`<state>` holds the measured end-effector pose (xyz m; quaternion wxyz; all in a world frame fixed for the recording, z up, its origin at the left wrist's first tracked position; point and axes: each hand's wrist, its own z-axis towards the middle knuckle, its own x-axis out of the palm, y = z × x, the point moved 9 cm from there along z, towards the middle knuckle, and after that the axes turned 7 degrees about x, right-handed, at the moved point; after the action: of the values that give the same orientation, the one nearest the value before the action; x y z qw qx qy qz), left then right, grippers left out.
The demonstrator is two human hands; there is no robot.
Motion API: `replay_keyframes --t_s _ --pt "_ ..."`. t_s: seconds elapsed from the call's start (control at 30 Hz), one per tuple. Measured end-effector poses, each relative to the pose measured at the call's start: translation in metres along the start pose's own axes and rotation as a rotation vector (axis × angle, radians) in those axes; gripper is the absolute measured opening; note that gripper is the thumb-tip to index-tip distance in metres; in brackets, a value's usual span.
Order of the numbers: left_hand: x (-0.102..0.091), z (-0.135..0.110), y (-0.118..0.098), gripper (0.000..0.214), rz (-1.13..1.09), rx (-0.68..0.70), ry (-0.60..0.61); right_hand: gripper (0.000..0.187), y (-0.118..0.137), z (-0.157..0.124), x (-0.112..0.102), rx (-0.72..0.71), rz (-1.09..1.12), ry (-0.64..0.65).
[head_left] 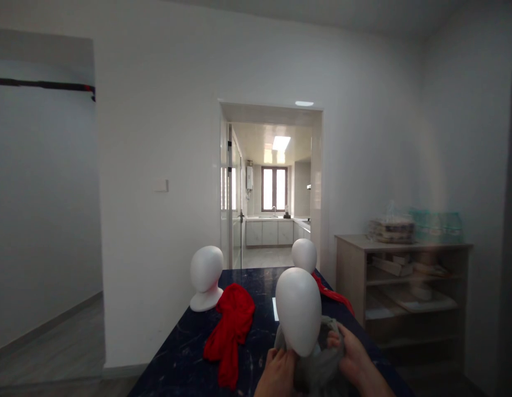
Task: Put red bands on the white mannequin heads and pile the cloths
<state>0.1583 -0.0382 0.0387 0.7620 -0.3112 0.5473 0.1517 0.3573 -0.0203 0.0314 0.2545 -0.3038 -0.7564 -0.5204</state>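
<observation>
On the dark bench (pixel 190 347) the nearest white mannequin head (pixel 298 309) stands upright, with a grey cloth (pixel 322 366) bunched around its neck. The left hand (pixel 277 375) has its grip clenched on the cloth just below and left of that head, while the right hand (pixel 350 355) grasps the cloth just to its right. Left of that head lies a red cloth (pixel 230 331), beyond it a second mannequin head (pixel 205 275); a third head (pixel 304 255) stands behind, by another red cloth (pixel 334 296).
</observation>
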Motion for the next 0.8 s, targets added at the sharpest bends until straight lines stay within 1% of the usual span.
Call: replay_keyframes --t_s 0.07,0.13,0.23,0.33,0.4,0.43,0.53,0.63,0.7,0.8 --pt "-0.004 -0.001 -0.001 0.079 -0.001 0.023 0.040 0.046 0.030 -0.001 0.004 0.018 -0.035 0.014" --pt "-0.006 -0.001 -0.002 0.073 0.013 0.077 0.056 0.041 0.065 -0.001 0.006 0.009 -0.093 0.014" --pt "-0.005 -0.002 0.003 0.053 0.071 0.142 0.064 0.023 0.110 0.000 0.010 -0.014 -0.231 0.006" --pt "-0.009 -0.004 0.011 0.031 0.150 0.187 0.047 0.013 0.141 0.004 0.010 -0.071 -0.415 -0.037" --pt "-0.018 -0.007 0.013 0.022 0.196 0.241 0.014 0.008 0.155 0.006 0.010 -0.135 -0.556 -0.081" --pt "-0.023 -0.008 0.014 0.022 0.216 0.273 0.002 0.004 0.161 0.007 0.011 -0.173 -0.630 -0.105" --pt "-0.040 -0.013 0.015 0.024 0.264 0.362 0.001 0.014 0.180 0.007 0.013 -0.324 -0.852 -0.188" --pt "-0.057 -0.018 0.020 0.020 0.295 0.406 0.030 0.011 0.198 0.003 0.017 -0.486 -1.039 -0.267" --pt "-0.067 -0.022 0.026 0.025 0.302 0.381 0.049 0.008 0.199 0.001 0.018 -0.550 -1.126 -0.291" --pt "-0.078 -0.026 0.037 0.028 0.255 0.286 0.012 0.009 0.183 -0.001 0.017 -0.571 -1.184 -0.277"
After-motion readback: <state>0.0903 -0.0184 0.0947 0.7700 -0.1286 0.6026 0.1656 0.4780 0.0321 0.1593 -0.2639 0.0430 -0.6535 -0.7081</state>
